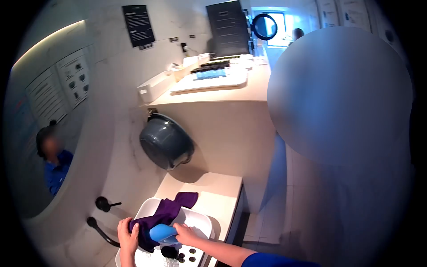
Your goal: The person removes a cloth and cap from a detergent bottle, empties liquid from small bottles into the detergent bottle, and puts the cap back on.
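Over a white basin [199,221] at the bottom centre lies a dark purple cloth [162,212], one end of it reaching onto the counter. My left hand [128,236] is closed on the cloth's left end. In my right hand [184,234] is a smooth blue object [162,232], held by its right end, with the cloth just beside it. Below the blue object sit a black item [169,252] and several small dark round pieces [192,255]. What the black item is cannot be made out.
A black tap [103,233] and a black handle [103,204] stick out from the left wall. A grey tub [167,141] hangs above the lower counter [213,186]. The upper counter [222,95] bears a white tray [209,84]. A mirror [26,178] shows a person in blue.
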The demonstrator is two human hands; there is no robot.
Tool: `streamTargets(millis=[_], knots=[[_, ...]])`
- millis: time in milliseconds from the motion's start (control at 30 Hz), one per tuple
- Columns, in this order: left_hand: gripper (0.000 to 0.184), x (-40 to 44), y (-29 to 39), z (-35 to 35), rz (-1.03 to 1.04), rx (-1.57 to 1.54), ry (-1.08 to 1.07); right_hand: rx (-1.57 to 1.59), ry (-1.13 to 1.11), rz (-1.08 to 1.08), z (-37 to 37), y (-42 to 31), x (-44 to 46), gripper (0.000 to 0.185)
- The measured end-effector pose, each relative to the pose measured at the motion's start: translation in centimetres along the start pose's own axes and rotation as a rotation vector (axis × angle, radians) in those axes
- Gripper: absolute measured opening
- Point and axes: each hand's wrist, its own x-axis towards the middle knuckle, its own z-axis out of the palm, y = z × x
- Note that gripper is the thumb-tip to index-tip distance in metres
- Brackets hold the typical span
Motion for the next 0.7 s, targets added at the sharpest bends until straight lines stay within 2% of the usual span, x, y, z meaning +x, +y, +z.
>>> streamTargets(millis=[67,133,533,700], knots=[[0.034,-0.1,-0.3,0.7,0.057,0.038,0.039,0.012,-0.009,0.018,0.7,0.5,0.4,0.04],[0.044,-0.2,-0.7,1.3,0.133,0.122,0.071,0.01,0.008,0.021,0.4,0.1,0.2,0.041],[0.037,-0.5,-1.0,2.3,0.162,0.162,0.157,0.05,-0.016,0.022,-0.3,-0.5,-0.2,0.043],[0.035,-0.5,-1.0,2.5,0.13,0.07,0.178,0.062,-0.042,0.026,-1.1,-0.9,-0.4,0.044]])
